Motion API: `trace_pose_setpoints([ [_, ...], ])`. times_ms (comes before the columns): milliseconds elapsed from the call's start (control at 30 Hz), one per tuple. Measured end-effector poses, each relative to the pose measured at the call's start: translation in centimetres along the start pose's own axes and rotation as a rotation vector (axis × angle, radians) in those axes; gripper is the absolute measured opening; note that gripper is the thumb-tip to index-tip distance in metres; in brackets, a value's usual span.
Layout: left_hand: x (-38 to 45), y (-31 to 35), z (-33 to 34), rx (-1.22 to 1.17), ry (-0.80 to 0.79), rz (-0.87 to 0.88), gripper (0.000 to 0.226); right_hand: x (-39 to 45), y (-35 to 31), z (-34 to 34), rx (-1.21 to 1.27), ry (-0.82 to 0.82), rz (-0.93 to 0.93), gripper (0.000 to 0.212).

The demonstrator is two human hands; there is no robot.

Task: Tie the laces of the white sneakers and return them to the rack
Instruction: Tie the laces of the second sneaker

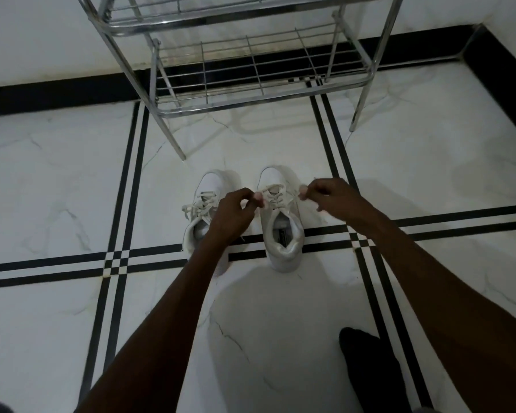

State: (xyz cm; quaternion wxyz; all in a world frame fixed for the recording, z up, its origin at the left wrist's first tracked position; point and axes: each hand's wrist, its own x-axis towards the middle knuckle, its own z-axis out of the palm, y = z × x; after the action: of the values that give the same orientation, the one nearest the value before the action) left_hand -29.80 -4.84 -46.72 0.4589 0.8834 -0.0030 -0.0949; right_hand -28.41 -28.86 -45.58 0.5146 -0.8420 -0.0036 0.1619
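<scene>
Two white sneakers stand side by side on the tiled floor, toes toward the rack. The left sneaker [212, 189] has loose laces hanging over its side, and my left forearm partly covers it. The right sneaker [282, 231] sits between my hands. My left hand [231, 213] pinches one lace end of the right sneaker at its left side. My right hand [329, 196] pinches the other lace end at its right side. Both laces are pulled outward, away from each other. The metal shoe rack [251, 93] stands just beyond the shoes, its lower wire shelf bare.
White marble floor tiles with black stripe borders [125, 180] surround the shoes. A black skirting runs along the wall behind the rack. A dark foot or sock [361, 353] is at the lower right. The rack's front legs stand close to the sneakers' toes.
</scene>
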Motion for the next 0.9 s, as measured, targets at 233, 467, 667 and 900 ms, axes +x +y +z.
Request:
trace_pose_setpoints([
  [233,1.6,3.2,1.0,-0.627,0.054,-0.091,0.042,1.9,-2.7,2.3,0.638,-0.023,0.131,0.027],
  [467,2.6,1.8,3.5,-0.562,0.085,-0.075,0.029,2.7,-1.9,3.7,0.477,-0.007,0.107,0.029],
  [667,2.3,0.6,3.2,-0.391,0.022,0.049,0.027,3.3,-2.2,3.9,0.468,0.122,0.224,0.036],
  [900,2.5,1.1,2.6,-0.231,-0.071,0.158,0.027,3.2,-2.1,3.8,0.465,0.161,0.215,0.021],
])
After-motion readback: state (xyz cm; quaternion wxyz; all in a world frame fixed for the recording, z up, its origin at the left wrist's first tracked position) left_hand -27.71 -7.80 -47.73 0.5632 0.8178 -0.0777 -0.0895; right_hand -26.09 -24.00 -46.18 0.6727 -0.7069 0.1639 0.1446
